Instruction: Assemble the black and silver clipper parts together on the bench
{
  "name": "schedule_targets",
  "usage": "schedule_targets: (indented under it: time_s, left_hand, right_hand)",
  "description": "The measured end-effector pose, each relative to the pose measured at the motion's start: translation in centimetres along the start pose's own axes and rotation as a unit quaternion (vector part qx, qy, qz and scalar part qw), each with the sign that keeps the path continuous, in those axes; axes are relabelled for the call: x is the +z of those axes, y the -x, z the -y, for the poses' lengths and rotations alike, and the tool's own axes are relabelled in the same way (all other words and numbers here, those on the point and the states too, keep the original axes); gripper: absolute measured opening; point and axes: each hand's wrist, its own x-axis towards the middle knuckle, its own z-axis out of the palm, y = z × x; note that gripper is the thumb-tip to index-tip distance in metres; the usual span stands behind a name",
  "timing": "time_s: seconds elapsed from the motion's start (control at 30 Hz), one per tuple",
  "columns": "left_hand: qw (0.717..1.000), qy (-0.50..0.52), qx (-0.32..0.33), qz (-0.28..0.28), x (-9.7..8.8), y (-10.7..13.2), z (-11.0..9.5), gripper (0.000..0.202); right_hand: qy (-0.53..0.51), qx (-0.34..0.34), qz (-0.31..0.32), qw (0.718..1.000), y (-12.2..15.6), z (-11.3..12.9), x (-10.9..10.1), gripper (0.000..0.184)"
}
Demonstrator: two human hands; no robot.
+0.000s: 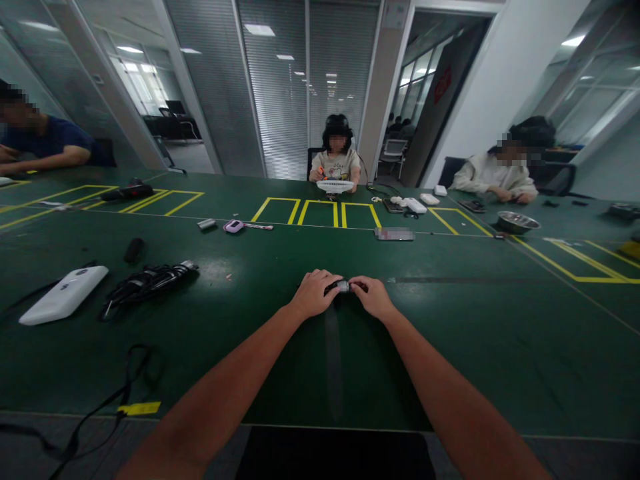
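Note:
Both arms reach forward over the green table. Between my hands is a small silver-grey and black object, too small and too covered by fingers to name. My left hand is closed around its left part, thumb along the near side. At the object's right end, my right hand has its thumb and fingertips pinched together. Whatever may be inside that pinch is hidden.
To the left lie a white power bank, a bundled black cable and a black strap. Farther back are a pinkish-purple gadget and a metal bowl. Several people sit around the table; one opposite handles a white object.

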Motion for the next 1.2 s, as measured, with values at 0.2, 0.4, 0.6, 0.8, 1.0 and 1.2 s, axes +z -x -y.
schedule_targets:
  time_s: [0.2,0.4,0.6,0.8,1.0,1.2]
  left_hand:
    - [1.000,-0.009,-0.003,-0.004,0.21,-0.13,0.05,0.034]
    - [1.000,0.001,-0.001,-0.001,0.10,-0.11,-0.08,0.033]
    - [1.000,0.006,-0.009,-0.007,0.13,-0.12,0.00,0.032]
    - [1.000,0.007,-0.016,-0.007,0.22,-0.12,0.11,0.033]
    - [1.000,0.012,-0.027,-0.004,0.04,-0.12,0.03,0.034]
    - [0.999,0.006,-0.037,0.001,0.01,-0.19,-0.16,0.034]
  right_hand:
    - [-0.016,0.009,0.001,1.000,-0.09,-0.16,-0.04,0.022]
    - [-0.016,0.005,-0.005,1.000,-0.04,0.03,-0.13,0.021]
    - [-0.020,0.018,0.000,1.000,-0.07,0.11,-0.46,0.020]
    - [-0.031,0.021,0.003,0.999,-0.10,0.19,-0.63,0.020]
    - [-0.028,0.022,0.003,0.999,-0.11,0.03,-0.61,0.020]
    - [-0.039,0.026,0.011,0.999,-0.04,0.01,-0.44,0.021]
